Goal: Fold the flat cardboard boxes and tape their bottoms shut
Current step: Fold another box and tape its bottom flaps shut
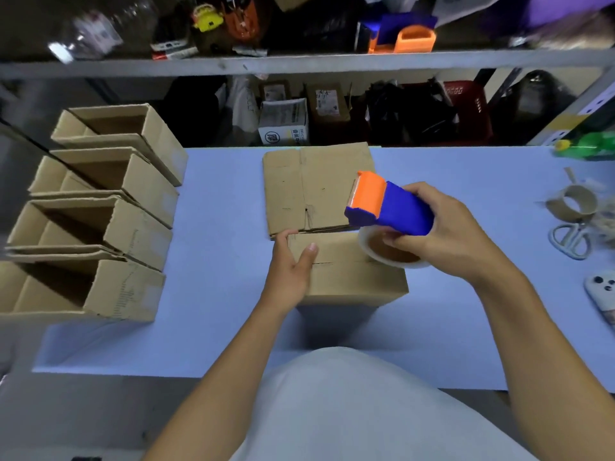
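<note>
- The folded cardboard box (349, 274) stands near the middle of the pale blue bench (216, 227), flaps closed on top.
- The left hand (293, 264) lies on the box's left edge, fingers straight, thumb on the top face.
- The right hand (442, 234) has its fingers wrapped round the blue and orange tape dispenser (386, 204), held over the box's far right corner, with the tape roll (392, 251) just above the cardboard.
- A stack of flat boxes (316, 188) lies just beyond.
- Four folded boxes (100, 211) lie in a row on the left.
- On the right are scissors (569, 237), an empty tape core (570, 202) and a phone (602, 291).
</note>
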